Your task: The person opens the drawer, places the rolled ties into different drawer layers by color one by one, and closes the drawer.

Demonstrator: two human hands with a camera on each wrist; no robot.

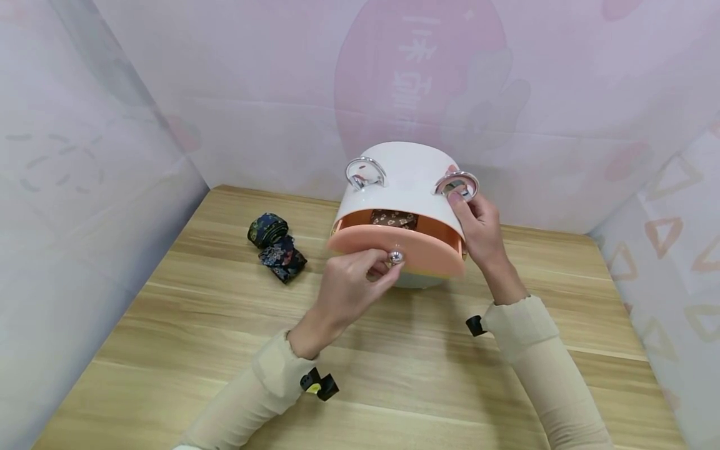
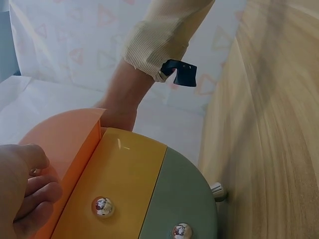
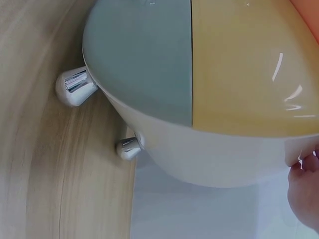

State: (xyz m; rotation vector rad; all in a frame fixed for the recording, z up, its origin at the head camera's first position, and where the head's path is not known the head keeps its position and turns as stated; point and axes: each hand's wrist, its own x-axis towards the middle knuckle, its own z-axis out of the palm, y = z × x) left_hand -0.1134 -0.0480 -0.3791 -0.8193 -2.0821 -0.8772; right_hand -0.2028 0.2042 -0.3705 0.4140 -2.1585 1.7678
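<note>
A small white cabinet [image 1: 407, 175] with rounded sides has an orange drawer [image 1: 424, 251] pulled partly out. My left hand [image 1: 351, 284] pinches the drawer's round silver knob [image 1: 396, 257] between thumb and fingers. Inside the drawer lies brown floral fabric [image 1: 394, 218], mostly hidden by the drawer front. At the cabinet's upper right, my right hand [image 1: 480, 228] holds the silver ring [image 1: 457, 183], thumb in front. In the left wrist view, the yellow drawer [image 2: 117, 172] and green drawer [image 2: 182, 194] sit closed beside the orange one.
Two dark floral fabric rolls [image 1: 268, 230] [image 1: 283, 258] lie together on the wooden table [image 1: 197, 300], left of the cabinet. Another silver ring [image 1: 365, 172] stands on the cabinet's upper left. Short silver feet [image 3: 76, 87] support it. A printed cloth wall [image 1: 253, 81] rises behind.
</note>
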